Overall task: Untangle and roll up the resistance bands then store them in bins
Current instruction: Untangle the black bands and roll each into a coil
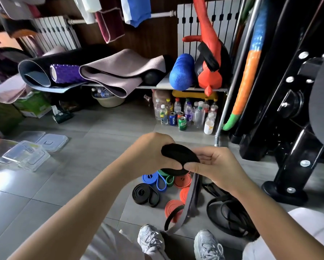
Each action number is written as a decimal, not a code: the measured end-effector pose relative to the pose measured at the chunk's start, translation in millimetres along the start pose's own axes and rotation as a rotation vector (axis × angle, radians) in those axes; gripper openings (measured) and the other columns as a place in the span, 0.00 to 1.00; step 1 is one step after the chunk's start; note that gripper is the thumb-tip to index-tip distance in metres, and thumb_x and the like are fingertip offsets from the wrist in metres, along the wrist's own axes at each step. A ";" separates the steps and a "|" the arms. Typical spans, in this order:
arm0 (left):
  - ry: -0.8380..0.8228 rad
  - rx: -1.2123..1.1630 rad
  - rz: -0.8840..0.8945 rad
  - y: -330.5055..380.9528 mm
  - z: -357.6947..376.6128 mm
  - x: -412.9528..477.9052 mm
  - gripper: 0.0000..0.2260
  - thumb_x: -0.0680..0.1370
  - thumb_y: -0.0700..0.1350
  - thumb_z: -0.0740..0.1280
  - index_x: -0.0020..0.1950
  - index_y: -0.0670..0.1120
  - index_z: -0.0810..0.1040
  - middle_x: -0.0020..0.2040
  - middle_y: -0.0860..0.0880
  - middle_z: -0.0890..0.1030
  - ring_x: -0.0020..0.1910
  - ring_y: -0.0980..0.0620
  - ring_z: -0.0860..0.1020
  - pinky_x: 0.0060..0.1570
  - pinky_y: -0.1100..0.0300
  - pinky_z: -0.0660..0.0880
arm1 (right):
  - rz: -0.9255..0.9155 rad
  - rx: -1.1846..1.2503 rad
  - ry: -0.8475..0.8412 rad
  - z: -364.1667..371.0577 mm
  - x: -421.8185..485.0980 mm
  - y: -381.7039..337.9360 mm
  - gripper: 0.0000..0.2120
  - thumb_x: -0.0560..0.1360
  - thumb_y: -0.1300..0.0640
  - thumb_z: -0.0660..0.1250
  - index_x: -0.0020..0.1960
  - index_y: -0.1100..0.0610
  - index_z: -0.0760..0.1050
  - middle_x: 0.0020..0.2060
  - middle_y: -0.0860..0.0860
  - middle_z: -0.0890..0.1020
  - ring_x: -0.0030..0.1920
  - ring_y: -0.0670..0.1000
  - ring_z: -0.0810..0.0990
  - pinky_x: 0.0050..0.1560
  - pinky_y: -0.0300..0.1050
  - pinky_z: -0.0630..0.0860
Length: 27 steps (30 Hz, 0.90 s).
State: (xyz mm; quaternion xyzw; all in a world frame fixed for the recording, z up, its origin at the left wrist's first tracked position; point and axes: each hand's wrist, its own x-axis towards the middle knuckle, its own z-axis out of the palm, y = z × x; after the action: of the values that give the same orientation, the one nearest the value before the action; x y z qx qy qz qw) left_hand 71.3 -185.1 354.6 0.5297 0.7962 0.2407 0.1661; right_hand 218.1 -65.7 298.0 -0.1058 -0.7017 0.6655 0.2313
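Observation:
My left hand (150, 151) and my right hand (216, 166) grip a partly rolled black resistance band (178, 156) between them, above the floor. Its loose tail (187, 205) hangs down toward my shoes. Below on the tiles lie a rolled black band (145, 194), a blue band (153, 180), a green band (166, 177), orange bands (182, 182) and a tangled pile of black bands (230, 214). Clear plastic bins (29, 155) with loose lids (52, 141) sit on the floor at left.
A low shelf (157, 87) holds yoga mats, foam rollers and a red punching toy. Bottles and cans (185, 115) stand under it. A black weight rack (292, 128) fills the right side. My shoes (151, 241) and knees are at the bottom.

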 end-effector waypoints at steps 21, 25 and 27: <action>0.132 -0.966 -0.040 -9.1 30.9 -1.5 0.20 0.67 0.45 0.75 0.57 0.47 0.77 0.52 0.46 0.82 0.53 0.48 0.81 0.52 0.56 0.78 | -0.054 -0.031 0.165 -6.2 -1.4 -0.8 0.12 0.61 0.54 0.74 0.45 0.48 0.81 0.40 0.44 0.86 0.42 0.44 0.84 0.44 0.32 0.77; 0.063 -0.495 0.052 -9.6 9.3 2.7 0.13 0.67 0.43 0.76 0.44 0.58 0.79 0.44 0.52 0.84 0.46 0.52 0.83 0.49 0.55 0.80 | -0.054 -0.099 0.055 -9.8 -2.7 -4.1 0.15 0.66 0.64 0.75 0.46 0.46 0.81 0.42 0.43 0.86 0.44 0.45 0.84 0.44 0.32 0.77; 0.049 -0.513 0.034 -10.5 5.5 2.8 0.12 0.69 0.37 0.75 0.42 0.55 0.80 0.40 0.52 0.85 0.41 0.53 0.83 0.43 0.58 0.80 | -0.062 -0.126 0.042 -9.1 -1.2 -6.8 0.17 0.67 0.66 0.74 0.47 0.47 0.80 0.42 0.43 0.85 0.44 0.45 0.84 0.45 0.33 0.78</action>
State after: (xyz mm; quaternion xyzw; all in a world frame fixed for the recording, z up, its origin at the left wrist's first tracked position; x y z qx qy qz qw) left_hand 65.1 -184.8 344.1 0.4777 0.7037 0.4504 0.2717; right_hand 224.5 -58.9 304.4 -0.1124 -0.7402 0.6102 0.2591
